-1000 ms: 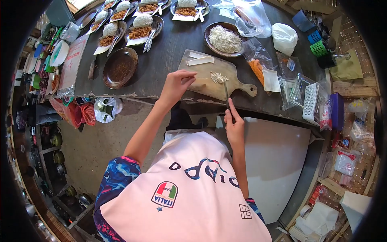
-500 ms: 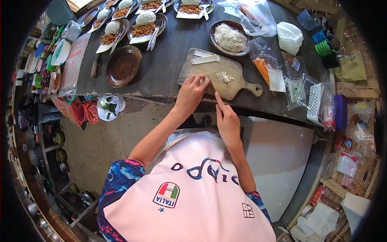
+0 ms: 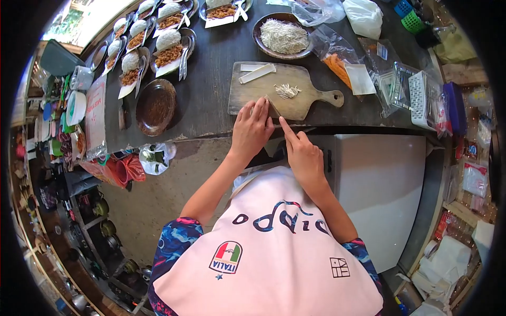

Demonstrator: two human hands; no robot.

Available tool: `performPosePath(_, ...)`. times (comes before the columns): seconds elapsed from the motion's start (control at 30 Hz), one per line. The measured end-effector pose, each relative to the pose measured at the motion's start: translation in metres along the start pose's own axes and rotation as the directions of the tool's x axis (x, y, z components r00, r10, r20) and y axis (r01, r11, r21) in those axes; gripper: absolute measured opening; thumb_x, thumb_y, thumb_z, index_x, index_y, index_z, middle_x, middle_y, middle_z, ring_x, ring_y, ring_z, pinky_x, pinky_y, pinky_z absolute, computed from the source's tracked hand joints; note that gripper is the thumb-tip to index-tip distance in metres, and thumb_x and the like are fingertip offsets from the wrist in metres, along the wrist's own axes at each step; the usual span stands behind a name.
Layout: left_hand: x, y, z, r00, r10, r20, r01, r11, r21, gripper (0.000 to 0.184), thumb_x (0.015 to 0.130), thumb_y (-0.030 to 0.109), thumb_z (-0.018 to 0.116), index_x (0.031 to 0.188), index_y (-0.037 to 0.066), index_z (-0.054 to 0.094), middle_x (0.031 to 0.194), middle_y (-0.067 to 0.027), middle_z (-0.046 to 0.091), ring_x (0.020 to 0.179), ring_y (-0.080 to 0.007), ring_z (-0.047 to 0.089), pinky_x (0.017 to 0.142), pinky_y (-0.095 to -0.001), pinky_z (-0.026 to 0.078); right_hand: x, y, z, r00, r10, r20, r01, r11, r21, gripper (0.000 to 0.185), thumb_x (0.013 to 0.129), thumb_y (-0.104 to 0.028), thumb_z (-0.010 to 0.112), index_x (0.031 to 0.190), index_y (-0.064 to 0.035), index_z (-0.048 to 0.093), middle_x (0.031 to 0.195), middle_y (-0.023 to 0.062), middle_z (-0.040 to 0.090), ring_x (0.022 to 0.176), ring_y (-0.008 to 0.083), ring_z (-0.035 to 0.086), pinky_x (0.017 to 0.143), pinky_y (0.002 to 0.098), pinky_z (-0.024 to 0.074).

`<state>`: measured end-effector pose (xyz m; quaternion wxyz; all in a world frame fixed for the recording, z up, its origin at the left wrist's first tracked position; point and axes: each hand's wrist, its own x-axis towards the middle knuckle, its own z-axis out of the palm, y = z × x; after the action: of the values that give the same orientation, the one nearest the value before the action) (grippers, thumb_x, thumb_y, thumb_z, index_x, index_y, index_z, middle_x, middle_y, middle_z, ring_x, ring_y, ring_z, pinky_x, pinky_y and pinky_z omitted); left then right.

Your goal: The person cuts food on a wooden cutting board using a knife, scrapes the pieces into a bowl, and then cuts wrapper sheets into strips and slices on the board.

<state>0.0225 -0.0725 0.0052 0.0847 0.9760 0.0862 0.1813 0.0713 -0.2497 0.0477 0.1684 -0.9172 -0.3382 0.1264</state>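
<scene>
My left hand (image 3: pixel 253 125) rests at the front edge of the wooden cutting board (image 3: pixel 311 108), fingers bent together; whatever lies under the fingertips is too small to name. Beside it, my right hand (image 3: pixel 303 152) grips a knife (image 3: pixel 273 109), index finger stretched along it, the blade close to the left fingertips. A small pile of pale cut strips (image 3: pixel 287 91) sits on the board behind the knife. Farther back on the board lie white strips (image 3: pixel 257 73). Behind the board, a brown bowl (image 3: pixel 259 46) holds a heap of similar pale shreds (image 3: pixel 284 36).
An empty brown plate (image 3: pixel 156 107) lies left of the board. Several plates with rice and brown food (image 3: pixel 168 55) stand at the back left. Right of the board are a bag with orange contents (image 3: pixel 337 68), a white bag (image 3: pixel 363 18) and a white plastic basket (image 3: pixel 421 100).
My left hand has come down onto the board's front edge, and the knife has moved left from the pile to its fingertips. The camera view has shifted.
</scene>
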Motion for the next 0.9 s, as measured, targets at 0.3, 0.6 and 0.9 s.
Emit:
performPosePath(0.3, -0.005, 0.002, 0.003, 0.999, -0.026, 0.027, 0.027, 0.999, -0.037, 0.058, 0.09, 0.014, 0.066, 0.144, -0.005, 0.056, 0.148, -0.0119, 0.051, 0.133, -0.0331, 0.048, 0.111, -0.0438, 0.045, 0.001, -0.005, 0.005, 1.0, 0.012, -0.013, -0.013, 0.998, -0.06, 0.067, 0.102, -0.023, 0.063, 0.162, -0.0375, 0.039, 0.086, 0.0109, 0.064, 0.063, 0.0315, 0.073, 0.057, 0.0439, 0.061)
performPosePath(0.6, -0.006, 0.002, 0.004, 0.999, -0.018, 0.051, 0.019, 1.0, -0.014, 0.06, 0.088, 0.013, 0.066, 0.144, -0.006, 0.056, 0.152, -0.0113, 0.049, 0.133, -0.0319, 0.047, 0.112, -0.0426, 0.044, 0.007, 0.003, 0.006, 0.998, -0.054, 0.01, 0.055, 0.989, -0.134, 0.073, 0.099, -0.016, 0.062, 0.165, -0.0344, 0.036, 0.074, 0.0106, 0.066, 0.06, 0.0293, 0.073, 0.055, 0.0422, 0.0613)
performPosePath(0.9, -0.007, 0.001, 0.008, 0.998, 0.002, 0.07, -0.003, 1.0, 0.01, 0.063, 0.085, 0.013, 0.065, 0.143, -0.008, 0.055, 0.153, -0.0129, 0.048, 0.133, -0.0324, 0.047, 0.113, -0.0428, 0.044, 0.015, 0.009, 0.004, 0.996, -0.077, 0.051, 0.085, 0.984, -0.157, 0.084, 0.092, -0.005, 0.063, 0.166, -0.0337, 0.033, 0.071, 0.0107, 0.067, 0.06, 0.0283, 0.074, 0.054, 0.0404, 0.0616)
